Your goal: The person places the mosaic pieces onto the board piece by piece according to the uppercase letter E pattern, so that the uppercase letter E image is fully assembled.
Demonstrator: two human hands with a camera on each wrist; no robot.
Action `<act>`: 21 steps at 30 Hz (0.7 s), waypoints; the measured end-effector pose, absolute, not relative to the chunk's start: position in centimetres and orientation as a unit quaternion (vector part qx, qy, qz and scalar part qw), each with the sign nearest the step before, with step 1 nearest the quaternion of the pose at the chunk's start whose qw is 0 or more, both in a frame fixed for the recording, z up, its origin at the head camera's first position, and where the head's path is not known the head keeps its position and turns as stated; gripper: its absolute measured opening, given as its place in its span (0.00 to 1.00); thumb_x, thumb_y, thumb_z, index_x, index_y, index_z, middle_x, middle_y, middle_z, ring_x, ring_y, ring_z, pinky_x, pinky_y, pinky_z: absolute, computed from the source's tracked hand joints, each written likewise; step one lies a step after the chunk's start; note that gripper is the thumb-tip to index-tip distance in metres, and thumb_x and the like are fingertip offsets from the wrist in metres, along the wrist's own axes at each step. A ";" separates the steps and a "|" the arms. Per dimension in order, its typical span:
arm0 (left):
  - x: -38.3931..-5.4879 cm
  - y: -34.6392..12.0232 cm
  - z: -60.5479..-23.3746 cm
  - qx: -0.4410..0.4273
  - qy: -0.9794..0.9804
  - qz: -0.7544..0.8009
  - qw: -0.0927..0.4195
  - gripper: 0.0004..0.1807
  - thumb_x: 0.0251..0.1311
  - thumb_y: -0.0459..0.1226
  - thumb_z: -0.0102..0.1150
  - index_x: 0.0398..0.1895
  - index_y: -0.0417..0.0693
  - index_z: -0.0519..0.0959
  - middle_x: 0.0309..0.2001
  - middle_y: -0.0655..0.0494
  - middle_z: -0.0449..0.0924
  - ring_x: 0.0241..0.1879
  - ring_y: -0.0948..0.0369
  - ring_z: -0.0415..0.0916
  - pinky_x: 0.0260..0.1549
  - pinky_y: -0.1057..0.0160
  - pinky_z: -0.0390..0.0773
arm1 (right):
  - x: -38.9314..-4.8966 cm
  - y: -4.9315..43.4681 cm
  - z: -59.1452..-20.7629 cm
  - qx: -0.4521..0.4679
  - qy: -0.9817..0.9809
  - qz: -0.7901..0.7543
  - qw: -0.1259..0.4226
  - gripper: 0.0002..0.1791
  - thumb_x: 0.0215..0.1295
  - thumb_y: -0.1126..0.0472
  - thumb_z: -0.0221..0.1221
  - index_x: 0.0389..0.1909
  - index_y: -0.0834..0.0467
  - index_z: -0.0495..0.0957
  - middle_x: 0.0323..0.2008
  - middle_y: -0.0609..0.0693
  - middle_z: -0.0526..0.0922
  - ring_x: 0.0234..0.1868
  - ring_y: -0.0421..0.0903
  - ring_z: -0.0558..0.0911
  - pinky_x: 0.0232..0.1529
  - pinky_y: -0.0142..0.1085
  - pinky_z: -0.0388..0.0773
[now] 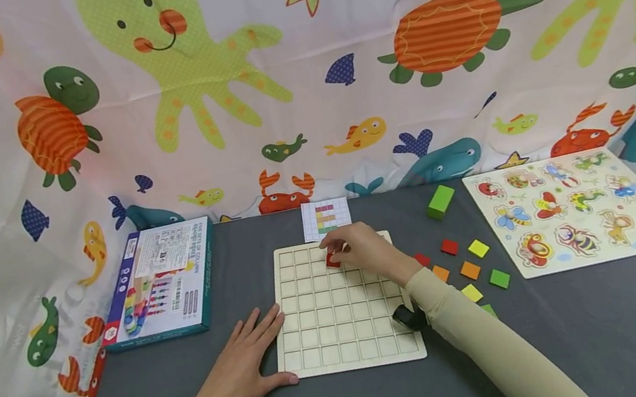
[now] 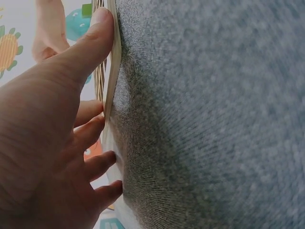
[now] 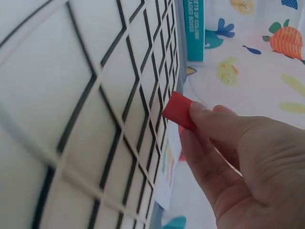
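Right hand (image 1: 368, 251) pinches a red block (image 3: 178, 109); spread left hand (image 1: 245, 364) touches gridded board (image 1: 339, 315).

Head view is bright and mostly sharp under even, diffuse light, with a faint pinkish cast on the backdrop (image 1: 309, 111) beyond the right hand (image 1: 369, 252). Left wrist view runs dimmer and grainy, soft shadow darkening the grey cloth (image 2: 214, 119) beside the left hand (image 2: 50, 138). Right wrist view looks dim, hazy; grid board (image 3: 33, 105) blurs in the near foreground, away from the right hand.
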State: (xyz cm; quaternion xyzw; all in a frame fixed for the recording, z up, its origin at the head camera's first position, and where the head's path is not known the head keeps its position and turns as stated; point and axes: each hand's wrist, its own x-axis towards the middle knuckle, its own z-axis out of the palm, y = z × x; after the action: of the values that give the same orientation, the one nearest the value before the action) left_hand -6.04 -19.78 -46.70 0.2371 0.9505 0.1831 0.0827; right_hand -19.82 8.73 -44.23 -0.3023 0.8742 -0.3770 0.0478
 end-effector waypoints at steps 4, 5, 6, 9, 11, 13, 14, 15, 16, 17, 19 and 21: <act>-6.1 -19.8 -46.7 0.234 0.950 0.185 0.089 0.55 0.47 0.66 0.64 0.76 0.51 0.58 0.77 0.57 0.52 0.75 0.45 0.47 0.71 0.39 0.50 | -20.1 7.6 -44.6 -0.302 0.864 -0.400 0.055 0.11 0.62 0.68 0.64 0.46 0.63 0.83 0.35 0.48 0.85 0.38 0.41 0.81 0.42 0.32 0.81; -6.1 -19.8 -46.7 0.234 0.950 0.186 0.090 0.55 0.47 0.66 0.64 0.76 0.51 0.58 0.77 0.57 0.52 0.75 0.45 0.47 0.71 0.39 0.50 | -20.1 7.4 -44.7 -0.302 0.862 -0.403 0.056 0.11 0.62 0.68 0.65 0.46 0.63 0.83 0.35 0.48 0.84 0.38 0.41 0.81 0.42 0.32 0.81; -6.0 -19.8 -46.7 0.234 0.950 0.186 0.090 0.55 0.47 0.66 0.64 0.76 0.51 0.58 0.77 0.57 0.52 0.75 0.45 0.47 0.71 0.39 0.50 | -20.2 7.2 -44.9 -0.301 0.861 -0.405 0.057 0.11 0.62 0.68 0.65 0.46 0.63 0.83 0.35 0.47 0.84 0.38 0.41 0.81 0.42 0.32 0.81; -6.0 -19.8 -46.8 0.235 0.950 0.187 0.090 0.55 0.47 0.67 0.63 0.76 0.51 0.58 0.77 0.57 0.52 0.75 0.45 0.47 0.71 0.39 0.50 | -20.4 6.6 -45.4 -0.306 0.859 -0.406 0.059 0.11 0.62 0.69 0.65 0.46 0.63 0.83 0.35 0.48 0.85 0.38 0.42 0.81 0.42 0.31 0.81; -6.0 -19.8 -46.8 0.235 0.950 0.186 0.088 0.55 0.47 0.67 0.63 0.76 0.51 0.59 0.77 0.57 0.52 0.75 0.44 0.47 0.71 0.39 0.50 | -20.4 6.3 -45.7 -0.307 0.860 -0.403 0.058 0.10 0.62 0.69 0.65 0.45 0.63 0.83 0.35 0.48 0.85 0.38 0.41 0.81 0.42 0.31 0.80; -6.0 -19.8 -46.8 0.235 0.950 0.188 0.088 0.55 0.47 0.67 0.63 0.76 0.51 0.59 0.77 0.57 0.52 0.75 0.45 0.47 0.71 0.39 0.50 | -20.3 6.1 -45.9 -0.308 0.864 -0.395 0.056 0.10 0.63 0.69 0.64 0.45 0.63 0.83 0.34 0.49 0.85 0.38 0.42 0.81 0.42 0.32 0.80; -6.0 -19.8 -46.8 0.234 0.950 0.188 0.088 0.55 0.47 0.67 0.63 0.76 0.51 0.59 0.77 0.57 0.52 0.75 0.45 0.47 0.71 0.39 0.50 | -20.3 6.0 -46.0 -0.307 0.865 -0.392 0.055 0.09 0.63 0.69 0.64 0.44 0.62 0.84 0.34 0.49 0.85 0.38 0.42 0.81 0.43 0.32 0.81; -6.0 -19.8 -46.8 0.234 0.950 0.188 0.088 0.55 0.47 0.67 0.63 0.76 0.51 0.59 0.77 0.57 0.52 0.75 0.45 0.47 0.71 0.39 0.50 | -20.2 5.9 -46.0 -0.303 0.868 -0.389 0.055 0.09 0.63 0.68 0.64 0.44 0.62 0.84 0.34 0.48 0.85 0.38 0.41 0.81 0.43 0.32 0.81; -5.9 -19.8 -46.7 0.234 0.950 0.188 0.089 0.55 0.47 0.67 0.63 0.76 0.50 0.59 0.77 0.57 0.52 0.75 0.45 0.47 0.71 0.39 0.50 | -20.2 5.9 -46.1 -0.300 0.871 -0.385 0.055 0.09 0.63 0.68 0.64 0.44 0.62 0.84 0.34 0.48 0.85 0.38 0.41 0.81 0.42 0.32 0.80; -5.9 -19.8 -46.7 0.233 0.950 0.189 0.089 0.55 0.47 0.66 0.64 0.76 0.50 0.59 0.77 0.57 0.52 0.75 0.45 0.47 0.71 0.39 0.50 | -20.2 5.8 -46.1 -0.297 0.874 -0.381 0.056 0.09 0.63 0.68 0.64 0.44 0.61 0.84 0.34 0.48 0.84 0.38 0.41 0.81 0.42 0.32 0.80; -5.9 -19.8 -46.7 0.232 0.950 0.189 0.089 0.55 0.47 0.65 0.65 0.76 0.50 0.59 0.77 0.57 0.52 0.75 0.45 0.47 0.71 0.39 0.50 | -20.3 5.7 -46.1 -0.289 0.877 -0.379 0.060 0.09 0.63 0.68 0.64 0.44 0.61 0.84 0.34 0.48 0.84 0.38 0.41 0.80 0.42 0.33 0.80; -5.9 -19.8 -46.6 0.233 0.950 0.190 0.089 0.55 0.47 0.65 0.65 0.76 0.50 0.59 0.77 0.56 0.52 0.75 0.45 0.47 0.71 0.39 0.50 | -20.3 5.6 -46.2 -0.282 0.880 -0.377 0.065 0.09 0.63 0.68 0.64 0.44 0.60 0.84 0.35 0.47 0.84 0.38 0.40 0.80 0.42 0.32 0.80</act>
State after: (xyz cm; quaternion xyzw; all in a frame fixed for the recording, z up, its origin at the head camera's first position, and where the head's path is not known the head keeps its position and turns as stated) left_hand -5.94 -19.77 -46.62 0.2326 0.9497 0.1899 0.0888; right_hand -20.33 5.59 -46.21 -0.2818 0.8797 -0.3774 0.0653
